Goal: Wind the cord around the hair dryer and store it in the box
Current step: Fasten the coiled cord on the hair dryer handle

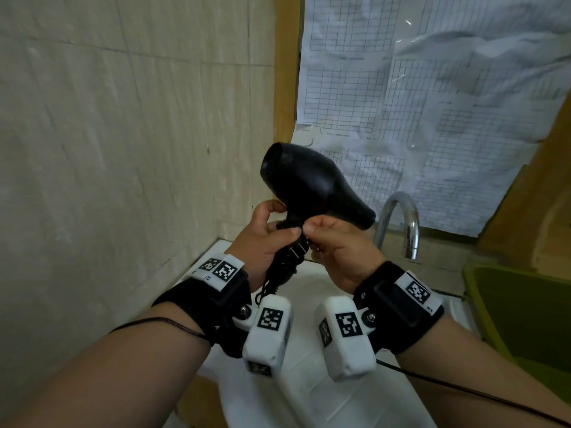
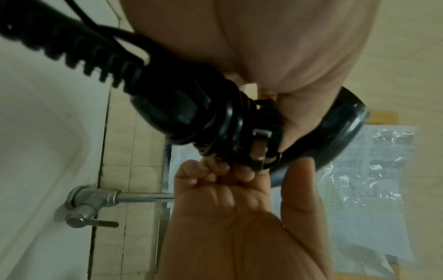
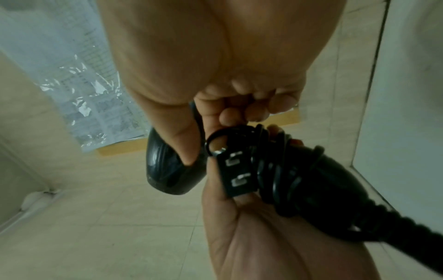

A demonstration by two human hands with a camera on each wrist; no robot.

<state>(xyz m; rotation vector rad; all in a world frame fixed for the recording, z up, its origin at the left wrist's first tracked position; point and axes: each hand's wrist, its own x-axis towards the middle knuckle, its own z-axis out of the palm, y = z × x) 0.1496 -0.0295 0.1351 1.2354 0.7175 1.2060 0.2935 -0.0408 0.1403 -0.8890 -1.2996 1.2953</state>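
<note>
Hiding most of the glossy black hair dryer handle, left hand fingers clamp it; right hand fingers pinch the plug beside coiled cord.

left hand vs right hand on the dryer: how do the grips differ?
The left hand wraps its fingers round the handle of the hair dryer, carrying it; the right hand only pinches at the plug and the wound cord. The left hand sits on the wall side, the right hand on the side of the faucet. Both are curled at the handle, and each wrist wears a camera.
</note>
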